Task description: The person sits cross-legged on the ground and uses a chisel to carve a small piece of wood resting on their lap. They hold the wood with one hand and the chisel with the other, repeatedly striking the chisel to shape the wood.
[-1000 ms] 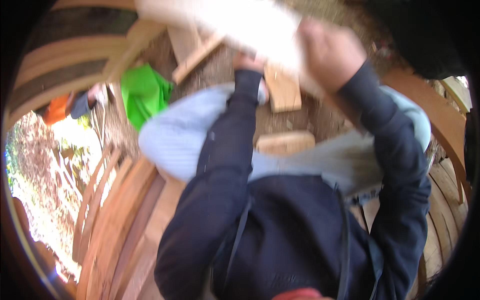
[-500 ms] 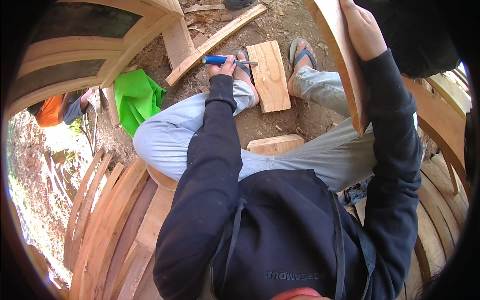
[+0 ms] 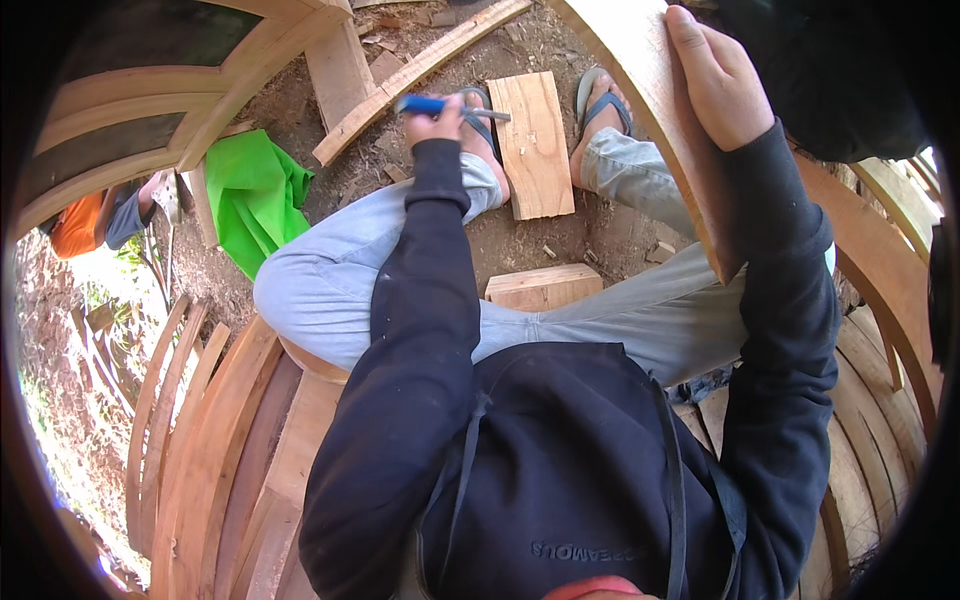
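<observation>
A stiff board in one hand, a slim tool in the other

At the upper right of the frame, my right hand [image 3: 728, 90] holds the long curved wooden board [image 3: 650, 80], its pale face toward the upper left and its lower end reaching down beside my forearm. My thumb lies along the edge; the other fingers look closed against the wood, though how far they wrap is hidden.

I judge the board stiff and fairly weighty, liable to tip about a grip set so far from its lower end. A hold nearer the middle, thumb on one side and fingers on the other, should balance it better. The dry-looking wood ought to give decent friction, but splinters seem possible along the edges.

At the upper centre-left, my left hand [image 3: 435, 122] is curled tight round the blue-handled hand tool [image 3: 421, 105], handle pointing left, metal shaft pointing right. It should be light and rigid; the handle is the place to grip, well away from the tip. The tip is at the left edge of a rectangular wooden block [image 3: 540, 150] lying between my feet, and I cannot tell whether they touch. A green cloth [image 3: 255, 195] hangs in folds at the left, soft and limp by its look.
</observation>
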Demonstrator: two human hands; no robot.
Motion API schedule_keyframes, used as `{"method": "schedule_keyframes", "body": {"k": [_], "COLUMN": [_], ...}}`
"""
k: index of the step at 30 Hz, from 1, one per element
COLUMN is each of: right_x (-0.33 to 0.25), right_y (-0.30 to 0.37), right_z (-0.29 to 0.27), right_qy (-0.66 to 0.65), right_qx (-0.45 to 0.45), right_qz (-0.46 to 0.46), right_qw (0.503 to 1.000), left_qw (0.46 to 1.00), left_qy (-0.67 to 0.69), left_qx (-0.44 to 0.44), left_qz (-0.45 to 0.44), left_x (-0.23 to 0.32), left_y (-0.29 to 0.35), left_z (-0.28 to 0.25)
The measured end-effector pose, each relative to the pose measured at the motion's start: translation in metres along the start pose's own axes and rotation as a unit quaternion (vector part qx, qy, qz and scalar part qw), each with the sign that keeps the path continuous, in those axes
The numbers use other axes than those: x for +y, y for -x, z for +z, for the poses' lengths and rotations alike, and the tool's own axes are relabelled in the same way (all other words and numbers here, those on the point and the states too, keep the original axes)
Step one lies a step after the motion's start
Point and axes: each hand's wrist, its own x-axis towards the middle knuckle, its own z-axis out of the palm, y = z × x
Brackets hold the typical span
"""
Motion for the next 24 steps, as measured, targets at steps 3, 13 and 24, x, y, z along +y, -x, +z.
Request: {"method": "schedule_keyframes", "body": {"k": [3, 13, 24], "right_x": [0.01, 0.001, 0.002], "right_y": [-0.002, -0.002, -0.002], "right_z": [-0.003, 0.0, -0.002], "right_qy": [-0.032, -0.048, -0.001], "right_qx": [-0.016, -0.043, -0.045], "right_qz": [0.024, 0.049, 0.049], "right_qw": [0.999, 0.997, 0.998], "left_qw": [0.886, 0.986, 0.994], "left_qy": [-0.375, -0.134, -0.102], "left_qx": [-0.1, -0.005, 0.013], "left_qz": [0.252, 0.101, 0.034], "left_x": [0.065, 0.05, 0.052], "left_y": [0.057, 0.015, 0.039], "left_z": [0.075, 0.032, 0.043]}}
